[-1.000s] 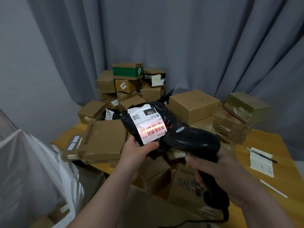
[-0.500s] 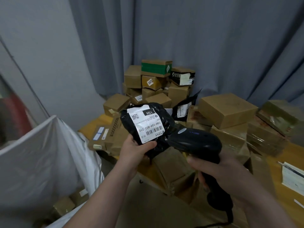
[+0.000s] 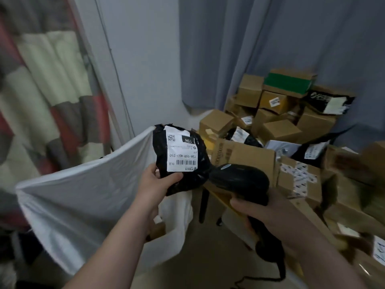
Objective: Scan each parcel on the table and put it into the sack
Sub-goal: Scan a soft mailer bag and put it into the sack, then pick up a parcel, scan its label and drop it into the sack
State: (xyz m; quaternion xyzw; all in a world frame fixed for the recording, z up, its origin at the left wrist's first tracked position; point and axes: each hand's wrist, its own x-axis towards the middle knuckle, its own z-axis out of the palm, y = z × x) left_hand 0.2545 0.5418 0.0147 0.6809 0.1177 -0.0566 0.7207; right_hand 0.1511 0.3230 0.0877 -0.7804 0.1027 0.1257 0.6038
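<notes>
The one head-worn camera looked forward and down, close above the white fabric sack and the heaped brown cardboard boxes.

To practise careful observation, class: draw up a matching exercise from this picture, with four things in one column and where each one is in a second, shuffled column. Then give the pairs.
Things
1. black parcel
2. scanner
3. white sack
4. green-banded box

Places
A. on top of the box pile
B. gripped by the right hand
C. hanging open at the left
D. gripped by the left hand

Pairs: 1-D, 2-B, 3-C, 4-A
</notes>
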